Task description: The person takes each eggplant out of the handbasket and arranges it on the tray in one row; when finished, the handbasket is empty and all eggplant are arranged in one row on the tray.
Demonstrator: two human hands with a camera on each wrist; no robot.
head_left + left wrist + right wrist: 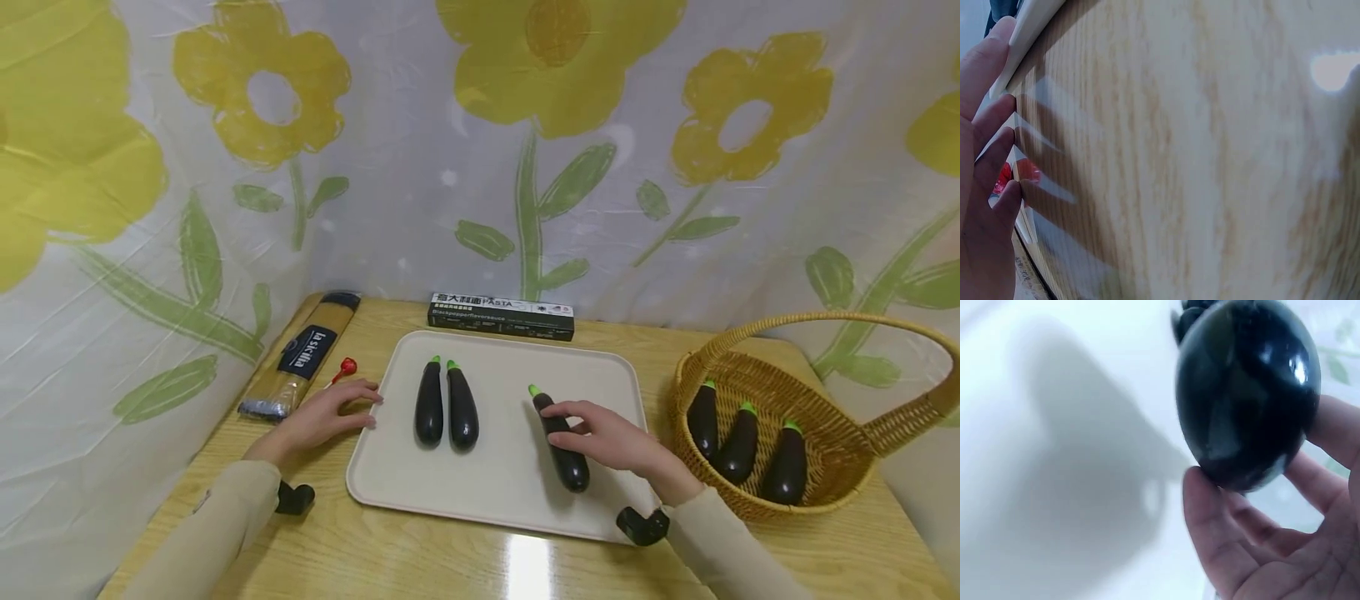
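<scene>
My right hand (611, 437) grips a dark purple eggplant (568, 465) with a bright green stem, over the right part of a pale tray (510, 375). Seen from the right wrist, the eggplant's rounded end (1247, 394) sits between thumb and fingers, its shadow falling on the tray. Two more eggplants, a left one (429, 408) and a right one (464, 414), lie side by side left of the tray's middle. At the tray's left edge rests my left hand (322, 414), fingers relaxed; in the left wrist view its thumb (991, 59) touches the tray rim.
A wicker basket (840, 425) with a tall handle stands at right, holding three eggplants (738, 447). Behind the tray lies a black-and-white pasta box (501, 321). At left are a pasta bag (307, 350) and a red-wrapped lollipop (347, 367). A flowered curtain (405, 208) hangs behind.
</scene>
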